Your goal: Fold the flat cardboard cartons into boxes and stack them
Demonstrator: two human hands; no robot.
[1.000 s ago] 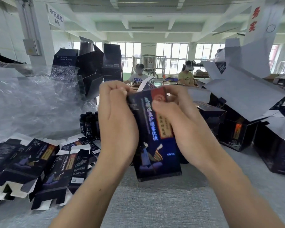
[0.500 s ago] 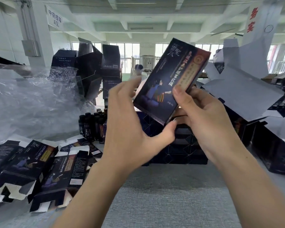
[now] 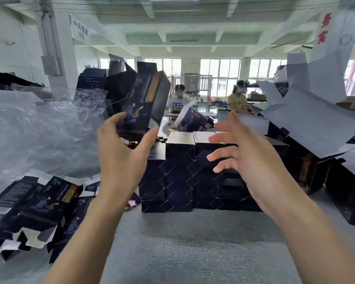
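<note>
left grip [image 3: 121,156] is pinching folded box [image 3: 148,99] by its lower end; right grip [image 3: 248,158] is hanging spread, empty. box is probably needing seating flush on stack [image 3: 178,177].

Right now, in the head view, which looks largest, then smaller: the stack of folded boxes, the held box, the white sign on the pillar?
1. stack of folded boxes
2. held box, nearer the camera, so enlarged
3. white sign, far off, true size unsure
</note>
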